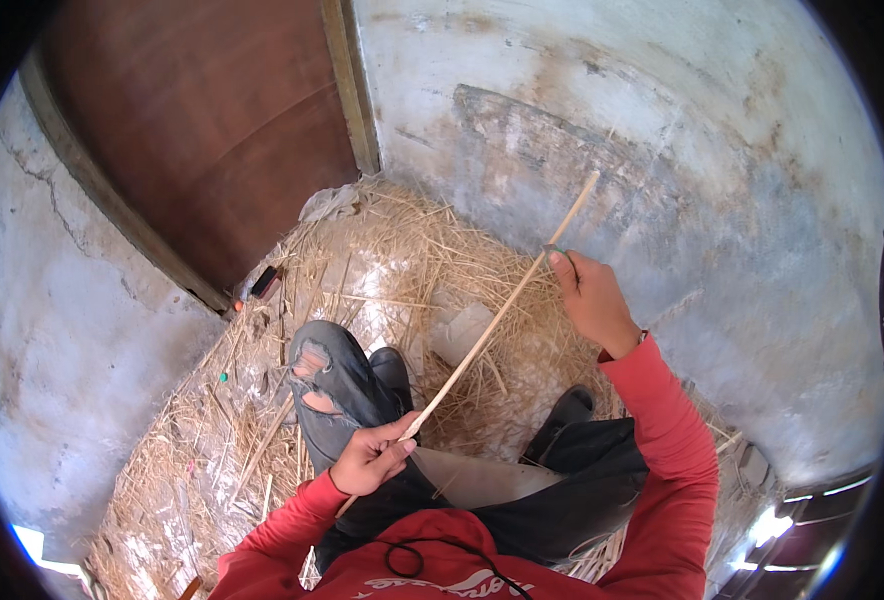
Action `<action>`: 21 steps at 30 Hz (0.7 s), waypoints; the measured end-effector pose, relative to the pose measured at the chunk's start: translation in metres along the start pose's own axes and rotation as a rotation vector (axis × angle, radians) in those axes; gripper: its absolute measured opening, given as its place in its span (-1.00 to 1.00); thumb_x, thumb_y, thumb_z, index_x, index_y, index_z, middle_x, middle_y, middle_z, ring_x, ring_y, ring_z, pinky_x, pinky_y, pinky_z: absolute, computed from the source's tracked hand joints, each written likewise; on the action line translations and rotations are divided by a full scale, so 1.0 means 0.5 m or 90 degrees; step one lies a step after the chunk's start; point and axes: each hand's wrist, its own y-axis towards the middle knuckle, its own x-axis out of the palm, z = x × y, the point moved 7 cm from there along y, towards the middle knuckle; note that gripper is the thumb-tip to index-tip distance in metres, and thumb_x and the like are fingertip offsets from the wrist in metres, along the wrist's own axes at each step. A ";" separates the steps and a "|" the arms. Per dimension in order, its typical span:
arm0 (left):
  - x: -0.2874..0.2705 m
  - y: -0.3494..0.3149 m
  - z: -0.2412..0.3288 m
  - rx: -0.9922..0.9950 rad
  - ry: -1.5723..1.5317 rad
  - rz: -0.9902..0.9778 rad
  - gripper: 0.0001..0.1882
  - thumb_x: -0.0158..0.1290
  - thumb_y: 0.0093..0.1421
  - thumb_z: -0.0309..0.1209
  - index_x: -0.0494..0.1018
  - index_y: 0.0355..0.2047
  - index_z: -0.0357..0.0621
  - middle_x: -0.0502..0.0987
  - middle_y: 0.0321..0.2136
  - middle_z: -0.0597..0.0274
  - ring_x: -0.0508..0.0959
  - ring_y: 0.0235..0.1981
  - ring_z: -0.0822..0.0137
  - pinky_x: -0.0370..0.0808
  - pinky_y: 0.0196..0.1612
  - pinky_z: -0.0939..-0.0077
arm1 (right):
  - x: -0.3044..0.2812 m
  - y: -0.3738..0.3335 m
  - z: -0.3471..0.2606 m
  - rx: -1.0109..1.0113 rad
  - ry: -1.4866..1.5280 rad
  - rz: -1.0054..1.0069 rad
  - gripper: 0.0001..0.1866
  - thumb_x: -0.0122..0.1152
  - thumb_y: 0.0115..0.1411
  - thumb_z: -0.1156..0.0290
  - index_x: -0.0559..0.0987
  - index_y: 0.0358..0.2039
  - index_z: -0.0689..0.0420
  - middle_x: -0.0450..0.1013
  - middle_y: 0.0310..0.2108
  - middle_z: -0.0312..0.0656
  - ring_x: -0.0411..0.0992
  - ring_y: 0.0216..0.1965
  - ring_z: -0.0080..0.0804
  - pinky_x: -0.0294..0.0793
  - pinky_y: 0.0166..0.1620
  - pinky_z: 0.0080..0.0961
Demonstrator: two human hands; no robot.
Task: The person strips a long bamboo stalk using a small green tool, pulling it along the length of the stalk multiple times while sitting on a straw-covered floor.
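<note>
Over the torn dark trousers [350, 415] slants a slim pale stick [477, 343], held low by the left hand [374, 458] and higher by the right hand [597, 300]; working along it seems the present step, asking next a steady grip.

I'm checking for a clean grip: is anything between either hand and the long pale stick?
At the left hand, nothing visible: it holds the long pale stick directly. At the right hand, a small dark-green thing shows by the thumb against the stick; I can't tell what it is.
</note>
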 end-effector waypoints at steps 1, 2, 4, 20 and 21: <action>0.002 0.003 0.002 -0.004 -0.008 0.001 -0.50 -0.09 0.49 -0.52 0.21 0.41 -0.22 0.17 -0.68 0.53 0.11 -0.72 0.67 0.09 -0.63 0.63 | 0.014 -0.007 0.009 0.010 0.013 -0.023 -0.50 -0.08 0.51 0.06 0.50 -0.36 0.25 0.33 -0.65 0.07 0.30 -0.63 0.02 0.35 -0.42 -0.12; 0.007 0.008 0.005 -0.006 -0.017 0.007 -0.50 -0.09 0.49 -0.52 0.21 0.41 -0.23 0.17 -0.68 0.53 0.11 -0.72 0.67 0.08 -0.63 0.63 | 0.035 -0.016 0.001 0.015 0.027 -0.049 -0.49 -0.09 0.51 0.04 0.51 -0.37 0.24 0.34 -0.66 0.07 0.30 -0.62 0.06 0.35 -0.41 -0.11; 0.018 0.033 0.024 -0.015 -0.041 0.013 -0.50 -0.09 0.49 -0.52 0.21 0.41 -0.22 0.17 -0.67 0.52 0.10 -0.72 0.66 0.07 -0.64 0.63 | 0.094 -0.066 -0.043 -0.040 0.036 -0.102 -0.45 -0.13 0.51 0.00 0.51 -0.39 0.24 0.36 -0.65 0.07 0.31 -0.60 0.11 0.37 -0.39 -0.06; 0.022 0.096 0.009 0.046 -0.152 0.010 -0.49 -0.08 0.47 -0.57 0.26 0.40 -0.08 0.14 -0.71 0.51 0.04 -0.75 0.63 0.03 -0.66 0.61 | 0.119 -0.057 -0.053 -0.066 0.078 -0.076 -0.39 -0.17 0.51 -0.01 0.54 -0.40 0.29 0.38 -0.63 0.14 0.43 -0.55 0.12 0.38 -0.33 0.02; 0.026 0.095 0.009 0.036 -0.156 0.001 -0.49 -0.08 0.47 -0.57 0.26 0.40 -0.08 0.14 -0.71 0.51 0.04 -0.75 0.63 0.03 -0.66 0.61 | 0.100 -0.034 -0.029 -0.008 0.083 -0.085 -0.40 -0.15 0.51 0.00 0.56 -0.37 0.29 0.39 -0.62 0.11 0.43 -0.54 0.03 0.39 -0.33 -0.01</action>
